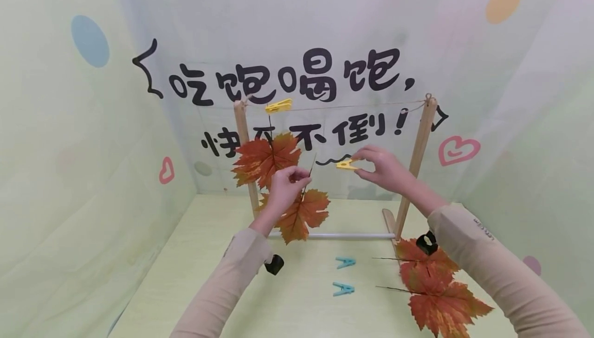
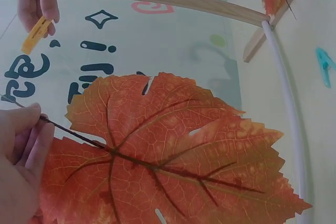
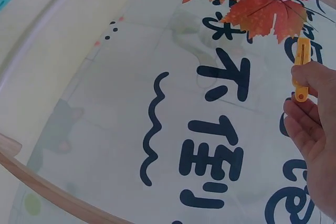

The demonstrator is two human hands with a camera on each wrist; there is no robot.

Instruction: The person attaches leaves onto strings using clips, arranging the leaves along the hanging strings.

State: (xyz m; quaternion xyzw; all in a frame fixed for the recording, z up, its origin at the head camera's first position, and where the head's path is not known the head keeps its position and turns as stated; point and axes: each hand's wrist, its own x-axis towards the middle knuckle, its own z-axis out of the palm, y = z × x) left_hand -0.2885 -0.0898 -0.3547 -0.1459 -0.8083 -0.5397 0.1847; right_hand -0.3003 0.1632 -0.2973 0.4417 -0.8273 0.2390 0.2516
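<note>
My left hand (image 1: 289, 186) pinches the thin dark stem of an orange-red artificial maple leaf (image 1: 303, 216), which hangs below the fingers. In the left wrist view that leaf (image 2: 173, 150) fills the lower middle. My right hand (image 1: 382, 167) grips a yellow clothespin (image 1: 346, 164) between thumb and fingers, to the right of the leaf's stem and apart from it. Above both hands, a string (image 1: 343, 107) spans two wooden posts. A second yellow clothespin (image 1: 279, 106) sits on the string near its left end, with another maple leaf (image 1: 266, 160) hanging beneath it by its stem.
Two blue clothespins (image 1: 345, 262) lie on the table (image 1: 297, 302). Two more maple leaves (image 1: 447, 307) lie at the right, stems pointing left. The right wooden post (image 1: 417, 157) stands behind my right forearm, and a white rod (image 1: 350, 236) joins the posts low down.
</note>
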